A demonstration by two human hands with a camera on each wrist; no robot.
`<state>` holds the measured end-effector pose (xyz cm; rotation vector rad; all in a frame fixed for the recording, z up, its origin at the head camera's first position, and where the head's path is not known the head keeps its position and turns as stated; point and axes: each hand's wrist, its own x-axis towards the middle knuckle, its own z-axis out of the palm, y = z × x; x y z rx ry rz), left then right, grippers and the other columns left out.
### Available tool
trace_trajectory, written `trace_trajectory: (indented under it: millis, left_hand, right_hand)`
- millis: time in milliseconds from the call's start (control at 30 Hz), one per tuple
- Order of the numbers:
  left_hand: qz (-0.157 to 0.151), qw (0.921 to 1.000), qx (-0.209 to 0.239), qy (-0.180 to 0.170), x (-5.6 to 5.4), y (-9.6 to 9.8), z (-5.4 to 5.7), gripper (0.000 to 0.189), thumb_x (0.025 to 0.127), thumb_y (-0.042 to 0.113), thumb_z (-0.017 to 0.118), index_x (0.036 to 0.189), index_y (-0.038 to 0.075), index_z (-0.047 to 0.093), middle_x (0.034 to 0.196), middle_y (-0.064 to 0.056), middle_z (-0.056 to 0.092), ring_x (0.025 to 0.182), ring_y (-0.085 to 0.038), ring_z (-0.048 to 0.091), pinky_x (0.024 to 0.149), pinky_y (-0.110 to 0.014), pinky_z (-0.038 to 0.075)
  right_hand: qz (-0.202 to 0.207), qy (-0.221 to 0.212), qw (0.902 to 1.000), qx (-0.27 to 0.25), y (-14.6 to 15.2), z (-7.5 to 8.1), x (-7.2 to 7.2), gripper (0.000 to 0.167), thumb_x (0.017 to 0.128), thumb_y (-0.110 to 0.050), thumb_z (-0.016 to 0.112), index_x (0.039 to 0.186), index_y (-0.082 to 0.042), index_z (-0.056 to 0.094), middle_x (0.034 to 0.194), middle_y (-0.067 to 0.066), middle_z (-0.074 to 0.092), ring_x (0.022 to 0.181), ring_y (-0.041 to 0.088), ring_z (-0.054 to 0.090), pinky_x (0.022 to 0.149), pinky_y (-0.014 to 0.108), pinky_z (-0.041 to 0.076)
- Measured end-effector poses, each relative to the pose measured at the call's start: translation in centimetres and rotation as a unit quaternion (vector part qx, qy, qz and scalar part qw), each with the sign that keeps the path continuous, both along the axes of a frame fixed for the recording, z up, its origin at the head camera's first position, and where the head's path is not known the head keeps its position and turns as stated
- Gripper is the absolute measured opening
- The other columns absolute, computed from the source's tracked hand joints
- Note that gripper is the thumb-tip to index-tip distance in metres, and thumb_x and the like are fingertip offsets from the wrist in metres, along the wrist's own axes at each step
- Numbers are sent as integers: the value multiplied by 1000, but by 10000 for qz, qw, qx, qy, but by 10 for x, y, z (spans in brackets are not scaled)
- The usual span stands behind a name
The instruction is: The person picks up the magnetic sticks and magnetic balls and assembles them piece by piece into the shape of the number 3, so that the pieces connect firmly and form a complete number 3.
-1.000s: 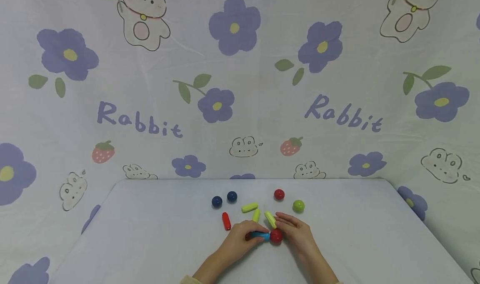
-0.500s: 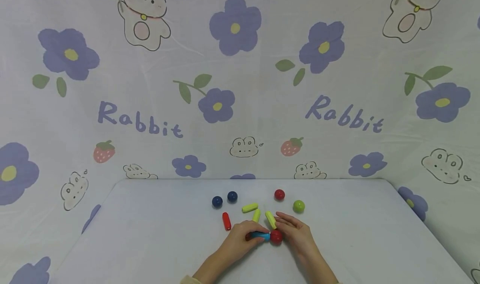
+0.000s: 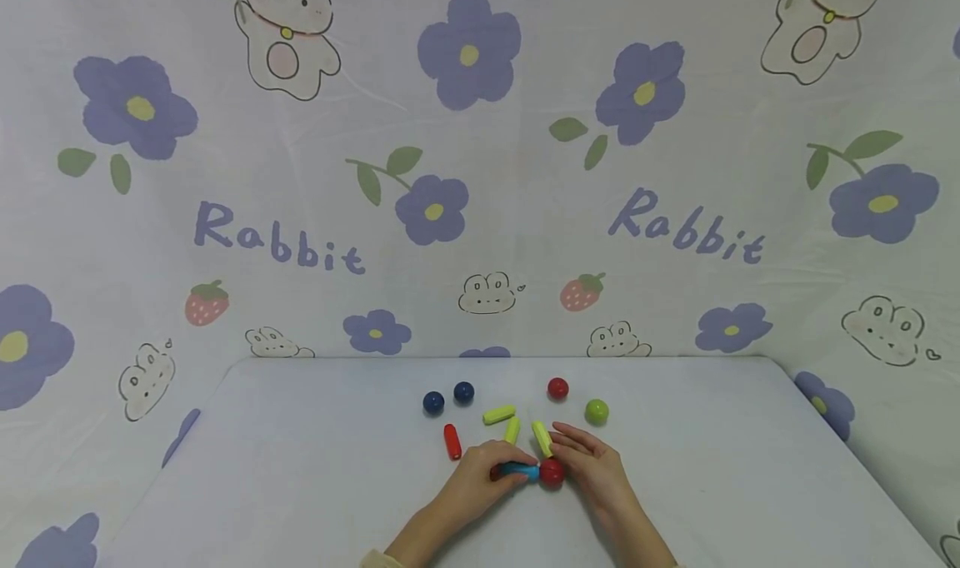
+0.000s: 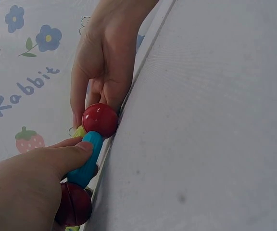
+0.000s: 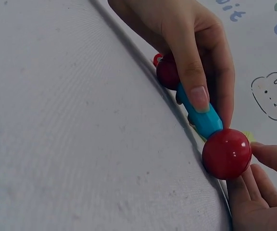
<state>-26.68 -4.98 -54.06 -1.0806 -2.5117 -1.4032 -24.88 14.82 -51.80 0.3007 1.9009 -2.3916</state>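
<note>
Between thumb and fingers, my left hand [image 3: 480, 472] pinches a short blue rod [image 4: 87, 160]. A glossy red ball [image 5: 226, 154] sits against its right end, and a second, darker red ball [image 4: 73, 204] is at the other end, partly covered by the left hand in the head view. Beside the right-hand ball is my right hand [image 3: 596, 468], its fingers extended and loosely spread around the ball's far side. One yellow rod [image 3: 542, 439] lies just behind this ball, its near end right at the right hand's fingertips.
Behind the hands on the white table [image 3: 300, 468] lie two more yellow rods, one flat [image 3: 498, 415] and one partly hidden by the left hand. A red rod [image 3: 452, 441] is left. Further back are two navy balls [image 3: 433, 402], a red ball [image 3: 558, 389] and a green ball [image 3: 597, 411].
The far end of the yellow rod by the right hand has swung slightly to the right. Both hands and the blue rod with its red balls stay in place.
</note>
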Motion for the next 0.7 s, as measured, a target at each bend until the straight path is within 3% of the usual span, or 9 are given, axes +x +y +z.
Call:
trace_trajectory:
  millis: [333,700]
  left_hand:
    - [42,10000,-37,-66,4,0,6,23,82,15,65,104,21,66,98,17,60,92,-1,53,82,-23,43]
    - [25,10000,2,-91,2,0,2,23,81,16,65,103,23,66,97,18,60,92,-1,52,82,-23,43]
  right_hand:
    - [-132,21,9999,-1,0,-4,-1,50,75,-7,71,121,0,53,108,14,60,99,19,56,80,26,45]
    - [-175,-19,9998,95,3,-5,-1,51,73,-9,73,121,-3,54,109,13,59,100,19,55,81,27,45]
